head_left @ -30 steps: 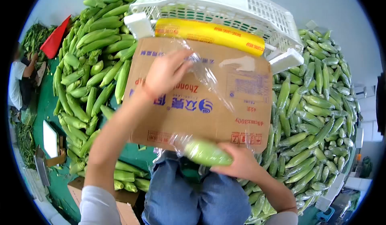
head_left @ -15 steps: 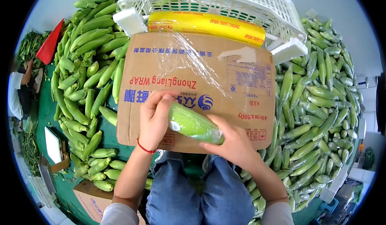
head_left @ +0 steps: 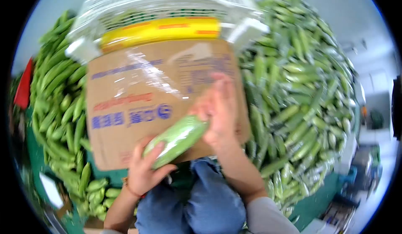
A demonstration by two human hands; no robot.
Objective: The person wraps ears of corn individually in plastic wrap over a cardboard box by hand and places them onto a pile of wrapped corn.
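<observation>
Carton point(head_left: 161, 98), left hand point(head_left: 144, 167) curled round corn point(head_left: 181, 137), right hand point(head_left: 217, 115) extended against it

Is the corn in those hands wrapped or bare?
Wrapped, it appears: film-like glare shines along the ear of corn. Whether it's sealed, I can't tell.

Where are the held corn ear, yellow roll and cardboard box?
Held corn ear point(head_left: 178, 140): head view, middle of its green side.
Yellow roll point(head_left: 162, 30): head view, middle of its length.
Cardboard box point(head_left: 121, 140): head view, bare face below the blue print.
</observation>
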